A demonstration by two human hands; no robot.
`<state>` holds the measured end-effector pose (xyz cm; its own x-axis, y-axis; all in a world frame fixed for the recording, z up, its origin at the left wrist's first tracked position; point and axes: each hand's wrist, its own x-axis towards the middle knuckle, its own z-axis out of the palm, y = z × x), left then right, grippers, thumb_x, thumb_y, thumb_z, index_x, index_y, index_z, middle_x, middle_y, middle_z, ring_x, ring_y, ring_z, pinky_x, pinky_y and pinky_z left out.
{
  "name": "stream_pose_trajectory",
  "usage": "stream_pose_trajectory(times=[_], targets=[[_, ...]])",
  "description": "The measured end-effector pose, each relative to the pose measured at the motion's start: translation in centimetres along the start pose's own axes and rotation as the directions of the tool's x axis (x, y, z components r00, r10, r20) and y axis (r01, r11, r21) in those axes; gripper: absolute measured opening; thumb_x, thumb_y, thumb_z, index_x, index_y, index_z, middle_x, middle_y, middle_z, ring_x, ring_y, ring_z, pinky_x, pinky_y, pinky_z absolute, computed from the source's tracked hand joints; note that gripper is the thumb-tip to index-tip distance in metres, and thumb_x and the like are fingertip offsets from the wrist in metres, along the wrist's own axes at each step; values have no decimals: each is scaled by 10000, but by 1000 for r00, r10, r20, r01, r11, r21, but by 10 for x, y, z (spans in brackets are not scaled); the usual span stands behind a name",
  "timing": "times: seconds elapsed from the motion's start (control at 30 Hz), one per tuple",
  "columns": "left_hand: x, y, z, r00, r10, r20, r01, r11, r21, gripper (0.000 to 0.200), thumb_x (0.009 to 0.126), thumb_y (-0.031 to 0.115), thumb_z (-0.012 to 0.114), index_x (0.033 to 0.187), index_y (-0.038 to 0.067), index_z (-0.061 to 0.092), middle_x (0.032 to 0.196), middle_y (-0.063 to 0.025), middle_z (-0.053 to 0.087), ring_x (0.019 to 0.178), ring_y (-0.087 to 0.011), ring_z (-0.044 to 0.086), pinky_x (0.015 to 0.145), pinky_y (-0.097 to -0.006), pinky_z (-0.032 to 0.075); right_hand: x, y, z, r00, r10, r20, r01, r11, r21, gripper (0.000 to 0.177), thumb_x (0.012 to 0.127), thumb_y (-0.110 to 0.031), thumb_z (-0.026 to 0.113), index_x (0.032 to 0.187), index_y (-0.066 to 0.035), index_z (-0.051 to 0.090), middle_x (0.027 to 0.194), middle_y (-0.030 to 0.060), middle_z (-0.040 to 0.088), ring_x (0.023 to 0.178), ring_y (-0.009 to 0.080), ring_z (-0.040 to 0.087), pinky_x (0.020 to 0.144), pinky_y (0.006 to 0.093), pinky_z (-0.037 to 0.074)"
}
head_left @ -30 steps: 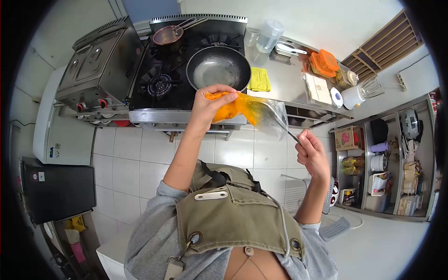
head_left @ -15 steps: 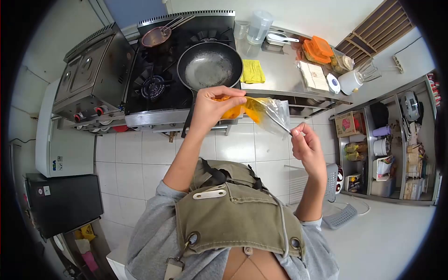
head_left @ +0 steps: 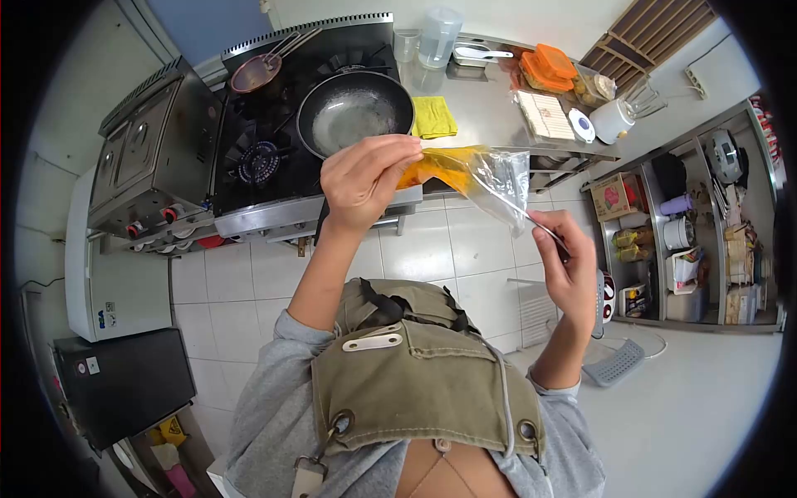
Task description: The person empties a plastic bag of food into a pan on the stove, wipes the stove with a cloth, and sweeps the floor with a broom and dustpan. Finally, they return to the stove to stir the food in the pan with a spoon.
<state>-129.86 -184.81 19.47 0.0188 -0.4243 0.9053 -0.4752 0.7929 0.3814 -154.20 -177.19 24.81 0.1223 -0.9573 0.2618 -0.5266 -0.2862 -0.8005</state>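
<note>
My left hand [head_left: 361, 183] is closed on the gathered end of a clear plastic bag [head_left: 508, 174], held up in front of the stove's edge. Bright orange-yellow stuff [head_left: 448, 166] coats the bag's inside near those fingers. Between the thumb and fingers of my right hand [head_left: 568, 270] is the handle of a thin metal utensil [head_left: 508, 202]. It slants up into the bag's open side, and its far end is hidden by the bag and its contents. Just beyond my left hand, a black wok [head_left: 355, 116] rests on the stove.
The black gas stove [head_left: 266, 124] also carries a strainer [head_left: 255, 75]. To its right, a steel counter [head_left: 486, 104] bears a yellow cloth [head_left: 433, 117], a pitcher [head_left: 438, 37], orange-lidded containers [head_left: 548, 66] and a blender [head_left: 614, 120]. A loaded shelf unit [head_left: 689, 241] stands at right.
My right hand has shifted right and slightly down with the utensil, drawing partway out of the bag. My left hand has moved slightly left, still gripping the bag. The view has turned a little.
</note>
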Motion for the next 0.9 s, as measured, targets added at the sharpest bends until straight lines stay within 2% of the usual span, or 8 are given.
stream_pose_trajectory(times=[0.23, 0.4, 0.57, 0.6, 0.67, 0.7, 0.8, 0.9], targets=[[15, -6, -2, 991, 131, -19, -131, 991, 23, 124, 703, 28, 691, 816, 44, 643, 741, -62, 654, 626, -177, 638, 533, -247, 494, -10, -22, 0, 998, -67, -21, 66, 996, -52, 144, 813, 21, 563, 945, 6, 619, 541, 50, 460, 450, 69, 318, 419, 228, 237], [15, -9, 1, 988, 157, 12, -157, 987, 20, 106, 722, 42, 678, 818, 55, 636, 771, -55, 657, 648, -180, 636, 571, -257, 496, -16, -35, -4, 984, -176, -27, 161, 944, -289, 202, 779, 43, 587, 961, -39, 615, 758, 76, 646, 427, 143, 458, 408, 246, 357], [16, -7, 7, 991, -1, 130, 38, 959, -281, 37, 797, 6, 611, 830, -3, 598, 813, -105, 658, 793, -226, 663, 698, -273, 526, -20, -30, -4, 986, -149, -77, 118, 943, -311, 175, 772, 18, 600, 929, -57, 609, 687, 74, 618, 430, 171, 472, 413, 266, 360], [19, -3, 9, 991, 2, 134, 36, 957, -286, 37, 797, 6, 611, 830, -3, 598, 813, -105, 658, 793, -226, 663, 698, -273, 526, -18, -26, -2, 987, -160, -22, 142, 925, -353, 183, 765, 1, 605, 936, -66, 603, 646, 75, 588, 440, 196, 483, 422, 288, 369], [25, 10, 11, 940, 34, 338, 82, 943, -323, 31, 810, 2, 596, 833, -18, 590, 829, -115, 650, 807, -224, 660, 717, -278, 525, -18, -21, -1, 988, -155, 27, 153, 907, -392, 193, 759, -16, 610, 942, -75, 597, 604, 76, 557, 449, 220, 493, 431, 310, 378], [25, 10, 11, 939, 35, 343, 85, 941, -328, 31, 810, 2, 596, 833, -18, 590, 829, -115, 650, 807, -224, 660, 717, -278, 525, -18, -19, -1, 982, -186, 37, 183, 881, -437, 190, 751, -25, 615, 931, -81, 588, 589, 75, 535, 459, 228, 500, 435, 323, 380], [30, 3, 14, 882, -217, 419, 406, 801, -439, 45, 830, 31, 592, 836, -13, 601, 771, -73, 651, 783, -158, 649, 701, -245, 515, -12, -21, 0, 955, -294, 37, 270, 810, -520, 163, 729, -46, 626, 872, -94, 565, 585, 58, 491, 471, 228, 502, 437, 343, 382], [41, 1, 14, 794, -244, 557, 519, 749, -412, 88, 811, 77, 618, 841, -3, 642, 762, -54, 661, 696, -111, 639, 649, -224, 505, -6, -23, 1, 920, -383, 88, 355, 713, -605, 139, 727, -45, 617, 846, -97, 569, 621, 42, 498, 459, 204, 489, 429, 328, 380]])
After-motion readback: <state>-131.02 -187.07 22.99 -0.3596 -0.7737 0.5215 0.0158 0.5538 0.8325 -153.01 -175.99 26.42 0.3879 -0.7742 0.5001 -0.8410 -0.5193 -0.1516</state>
